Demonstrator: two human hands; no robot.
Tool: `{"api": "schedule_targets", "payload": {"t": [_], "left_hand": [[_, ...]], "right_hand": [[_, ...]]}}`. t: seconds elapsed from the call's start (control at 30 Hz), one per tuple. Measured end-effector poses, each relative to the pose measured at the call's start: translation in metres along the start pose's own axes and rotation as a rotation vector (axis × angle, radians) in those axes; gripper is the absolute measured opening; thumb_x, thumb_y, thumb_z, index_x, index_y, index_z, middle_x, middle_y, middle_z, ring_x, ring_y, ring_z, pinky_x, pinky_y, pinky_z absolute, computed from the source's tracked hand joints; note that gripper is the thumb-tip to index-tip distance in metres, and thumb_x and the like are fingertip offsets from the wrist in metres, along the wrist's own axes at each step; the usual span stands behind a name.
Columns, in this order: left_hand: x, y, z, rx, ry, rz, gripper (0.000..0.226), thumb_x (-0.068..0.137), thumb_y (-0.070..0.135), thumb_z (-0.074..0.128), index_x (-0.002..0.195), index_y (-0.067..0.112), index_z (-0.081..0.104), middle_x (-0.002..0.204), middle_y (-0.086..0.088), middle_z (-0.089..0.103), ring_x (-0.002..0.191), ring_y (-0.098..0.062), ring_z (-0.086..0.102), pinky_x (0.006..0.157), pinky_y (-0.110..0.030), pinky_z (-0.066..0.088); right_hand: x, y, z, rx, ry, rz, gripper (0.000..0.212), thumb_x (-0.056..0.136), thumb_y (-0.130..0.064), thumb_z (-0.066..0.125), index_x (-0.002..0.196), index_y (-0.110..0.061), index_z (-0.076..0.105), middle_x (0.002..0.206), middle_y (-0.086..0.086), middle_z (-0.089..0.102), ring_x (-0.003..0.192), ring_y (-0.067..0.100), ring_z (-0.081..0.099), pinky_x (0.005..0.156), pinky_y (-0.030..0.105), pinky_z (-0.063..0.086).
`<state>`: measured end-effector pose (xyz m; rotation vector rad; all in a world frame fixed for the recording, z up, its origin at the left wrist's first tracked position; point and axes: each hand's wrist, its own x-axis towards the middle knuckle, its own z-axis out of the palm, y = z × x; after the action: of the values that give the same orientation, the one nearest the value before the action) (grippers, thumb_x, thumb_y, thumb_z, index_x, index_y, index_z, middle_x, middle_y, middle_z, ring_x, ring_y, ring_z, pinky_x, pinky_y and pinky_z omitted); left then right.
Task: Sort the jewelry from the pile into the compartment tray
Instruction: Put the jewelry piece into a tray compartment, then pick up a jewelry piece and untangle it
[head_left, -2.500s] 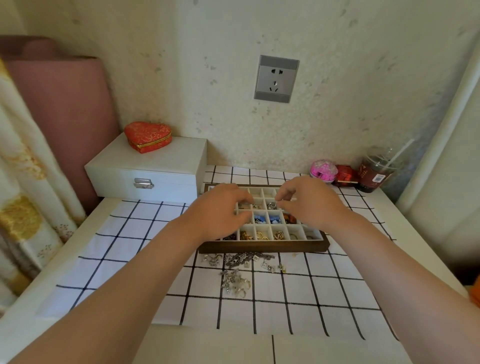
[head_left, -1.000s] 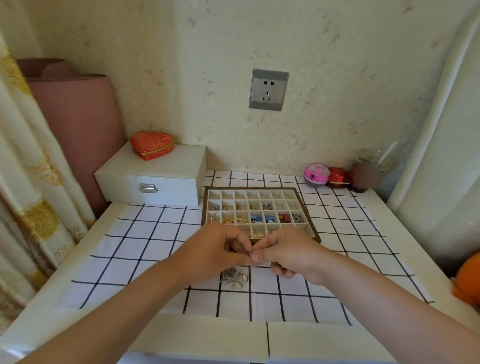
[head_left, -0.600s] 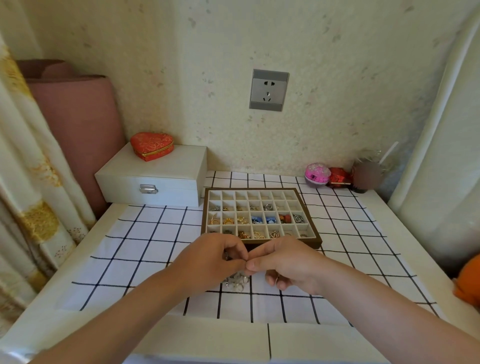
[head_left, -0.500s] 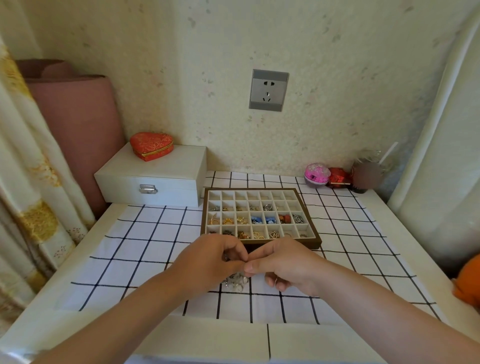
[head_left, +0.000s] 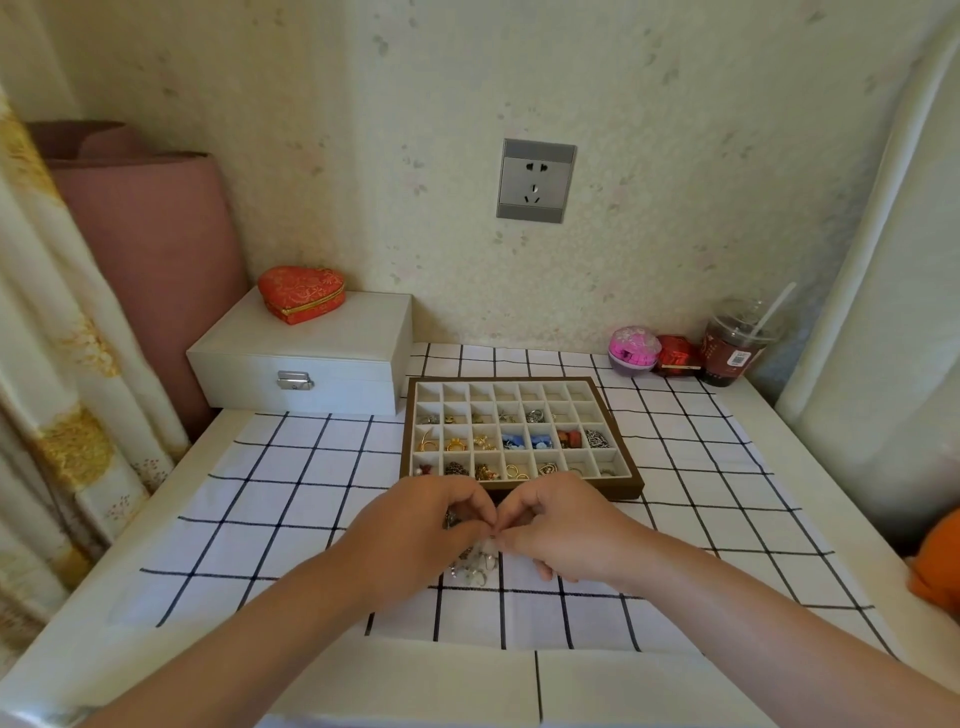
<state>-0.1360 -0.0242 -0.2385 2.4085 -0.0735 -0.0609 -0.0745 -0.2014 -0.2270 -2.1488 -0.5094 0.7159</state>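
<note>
Silver tangle is the worry: the jewelry pile (head_left: 471, 565) lies on the checked cloth (head_left: 291, 499) toward the surface's near edge, partly under both hands. Left hand (head_left: 426, 530) and right hand (head_left: 563, 525) meet fingertip to fingertip above it, curled, pinching a small piece (head_left: 491, 537) too tiny to identify. If it is hooked to others, lifting could drag or scatter them; a slip could drop it into a wrong cell of the compartment tray (head_left: 571, 491) just beyond.

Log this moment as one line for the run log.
phase: sorting | left hand: pinches small piece | right hand: pinches it too | pile: on cloth, under hands | tray: beyond hands, far row empty
</note>
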Motion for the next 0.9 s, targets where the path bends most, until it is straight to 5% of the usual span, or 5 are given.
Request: {"api": "schedule_targets", "payload": {"t": [0.13,0.47,0.7,0.9], "left_hand": [[0.006,0.0,-0.002,-0.138,0.039,-0.005,0.011,0.09,0.028,0.07,0.085,0.037,0.069,0.077,0.02,0.066,0.075,0.002,0.061,0.071,-0.016,0.048],[0.02,0.011,-0.017,-0.287,0.104,-0.071,0.012,0.095,0.029,0.062,0.088,0.02,0.069,0.056,0.019,0.059,0.049,0.007,0.05,0.049,-0.007,0.038],[0.046,0.022,-0.04,-0.508,0.092,-0.006,0.01,0.093,0.021,0.066,0.103,0.021,0.067,0.075,0.01,0.071,0.059,-0.007,0.057,0.052,-0.011,0.042],[0.081,0.043,-0.049,-0.518,0.189,0.064,0.01,0.087,0.012,0.073,0.097,0.015,0.073,0.075,0.008,0.072,0.055,-0.003,0.058,0.056,-0.013,0.046]], "right_hand": [[-0.001,-0.001,0.004,0.188,-0.065,-0.035,0.018,0.087,-0.015,0.075,0.104,-0.019,0.075,0.081,0.002,0.073,0.055,0.013,0.058,0.042,0.022,0.04],[0.007,-0.006,0.003,0.318,0.273,-0.147,0.001,0.087,-0.016,0.076,0.087,-0.017,0.076,0.067,-0.003,0.071,0.045,0.011,0.053,0.044,0.019,0.044],[0.017,-0.023,-0.041,0.307,0.187,-0.178,0.01,0.092,-0.021,0.071,0.098,-0.015,0.075,0.088,0.001,0.077,0.051,0.012,0.054,0.042,0.019,0.038],[0.037,-0.029,-0.084,0.393,0.204,-0.137,0.018,0.097,-0.026,0.064,0.103,-0.012,0.074,0.084,-0.001,0.074,0.052,0.012,0.051,0.044,0.021,0.035]]}}
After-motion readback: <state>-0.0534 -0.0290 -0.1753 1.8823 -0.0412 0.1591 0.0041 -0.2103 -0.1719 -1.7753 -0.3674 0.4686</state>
